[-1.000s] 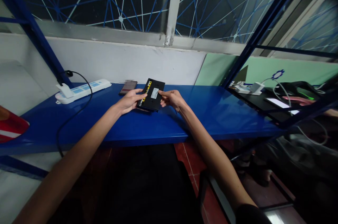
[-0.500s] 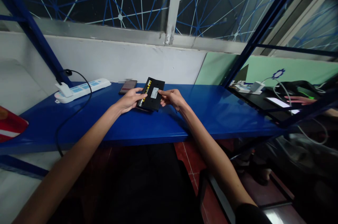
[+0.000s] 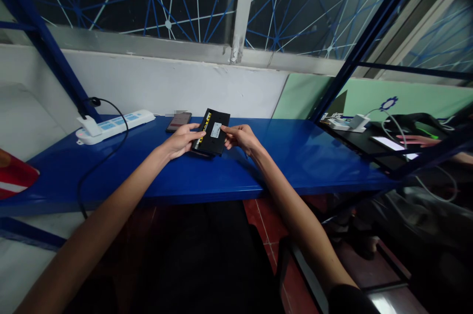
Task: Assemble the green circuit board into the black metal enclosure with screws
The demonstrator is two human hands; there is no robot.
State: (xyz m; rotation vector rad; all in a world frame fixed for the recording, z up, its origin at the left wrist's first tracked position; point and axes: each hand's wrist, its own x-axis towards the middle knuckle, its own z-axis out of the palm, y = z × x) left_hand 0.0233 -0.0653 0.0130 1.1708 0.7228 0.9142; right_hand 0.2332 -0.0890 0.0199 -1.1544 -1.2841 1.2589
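Observation:
A flat black router [image 3: 212, 143] with a row of yellow ports along its left edge and a white label on its upward face is held tilted above the blue desk [image 3: 207, 178]. My left hand [image 3: 181, 141] grips its left side, with the thumb lying by the ports. On the right side, my right hand [image 3: 243, 138] pinches the edge, its thumb tip touching the label and the other fingers curled underneath. The router's underside is hidden. Just behind my left hand, a phone [image 3: 180, 121] lies on the desk.
A white power strip [image 3: 123, 124] with a plugged-in adapter and a black cable [image 3: 107, 156] is at the left. Blue posts [image 3: 338, 85] frame the desk. Beyond the right one, another person's hand [image 3: 417, 140] is near a lit screen [image 3: 389, 144] and a white charger [image 3: 359, 122].
Both hands keep the same grip. The router has tilted very slightly; otherwise little differs.

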